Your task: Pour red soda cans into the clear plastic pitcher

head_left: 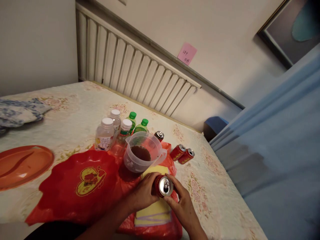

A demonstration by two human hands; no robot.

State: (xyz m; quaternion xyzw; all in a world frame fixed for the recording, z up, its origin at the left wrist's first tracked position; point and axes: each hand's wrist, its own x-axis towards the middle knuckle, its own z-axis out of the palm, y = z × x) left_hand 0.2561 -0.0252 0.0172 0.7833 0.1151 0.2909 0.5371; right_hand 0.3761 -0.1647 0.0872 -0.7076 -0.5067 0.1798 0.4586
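Note:
Between my two hands is a red soda can (165, 186), its top tilted toward me and its mouth open. My left hand (146, 191) wraps its left side, while the fingers and thumb of my right hand (180, 200) grip it from the right. Just beyond stands a clear plastic measuring jug (140, 158) with dark brown liquid inside. Under the can lies a yellow cloth (155, 213) on a red plastic bag (122, 230). Two more red cans (178, 152) stand to the right of the jug, and a dark can (159, 135) sits behind it.
A red scalloped tray (62, 180) lies at left, with an orange oval plate (27, 166) past it. White-capped jars (104, 133) and green-capped bottles (142, 125) cluster behind. A flowered tablecloth (200, 193) covers the table; a radiator (130, 63) and blue curtain (270, 150) border it.

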